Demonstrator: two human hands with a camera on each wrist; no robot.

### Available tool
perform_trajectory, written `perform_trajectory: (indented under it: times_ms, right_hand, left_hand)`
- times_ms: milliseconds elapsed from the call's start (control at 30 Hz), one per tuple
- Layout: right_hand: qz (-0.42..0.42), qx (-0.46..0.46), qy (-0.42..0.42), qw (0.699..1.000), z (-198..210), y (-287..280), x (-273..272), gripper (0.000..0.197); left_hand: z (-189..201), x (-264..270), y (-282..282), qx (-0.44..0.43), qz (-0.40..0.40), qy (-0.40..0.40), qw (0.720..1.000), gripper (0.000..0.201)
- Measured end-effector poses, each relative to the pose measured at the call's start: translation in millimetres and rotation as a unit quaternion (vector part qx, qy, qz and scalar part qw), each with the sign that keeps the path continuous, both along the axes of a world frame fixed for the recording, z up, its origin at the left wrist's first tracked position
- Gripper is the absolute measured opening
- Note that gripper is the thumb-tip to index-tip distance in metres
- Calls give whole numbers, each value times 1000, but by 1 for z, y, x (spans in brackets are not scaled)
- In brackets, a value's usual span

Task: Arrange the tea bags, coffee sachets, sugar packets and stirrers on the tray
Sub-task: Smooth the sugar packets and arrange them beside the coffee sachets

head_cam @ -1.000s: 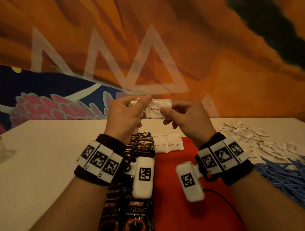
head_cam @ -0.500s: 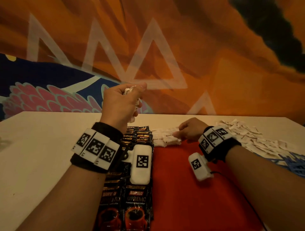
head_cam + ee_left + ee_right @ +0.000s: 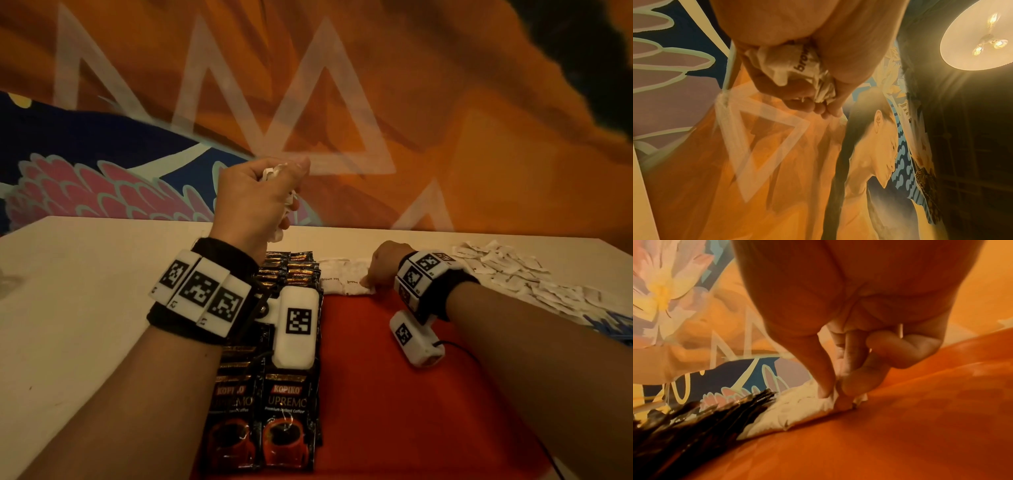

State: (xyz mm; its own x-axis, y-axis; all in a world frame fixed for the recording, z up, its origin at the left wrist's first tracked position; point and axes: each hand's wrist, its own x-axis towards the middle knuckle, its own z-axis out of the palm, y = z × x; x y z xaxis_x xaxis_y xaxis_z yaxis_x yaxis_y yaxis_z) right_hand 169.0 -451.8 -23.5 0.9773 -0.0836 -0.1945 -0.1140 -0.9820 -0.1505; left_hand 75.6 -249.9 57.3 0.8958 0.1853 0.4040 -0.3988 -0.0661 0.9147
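Left hand point(image 3: 253, 202) raised mid-frame, fist closed around bunched brown sugar packets point(image 3: 807, 65). Right hand point(image 3: 383, 263) pinches a sugar packet point(image 3: 830, 400) at far edge of red tray point(image 3: 394, 394), beside Kopiko coffee sachets point(image 3: 287, 411).

A painted mural point(image 3: 445, 137) in orange, navy and pink fills the wall behind the pale table point(image 3: 85, 291); a round ceiling lamp point(image 3: 978, 37) with 3 lit bulbs glows overhead
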Motion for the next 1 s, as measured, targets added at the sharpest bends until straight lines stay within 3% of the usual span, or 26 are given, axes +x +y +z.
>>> perform_trajectory:
  times_ms: [367,533,633,833,1000]
  right_hand:
    - [-3,-4,-14,1000,4,-3,-6,38]
    - [114,59,-128,983,12,5,-19,25]
    - [172,21,-81,981,11,16,-22,23]
    - [196,-35,-32,979,10,20,-22,38]
    - [194,34,-80,977,25,10,-27,29]
  left_hand:
    - [0,0,0,-1,0,0,1000,22]
    - [0,1,1,-6,0,-4,1000,19]
    - [-1,0,1,1,-1,-3,1000,18]
    - [0,0,1,-6,-4,3,1000,19]
    - [-1,0,2,-16,-13,0,1000,20]
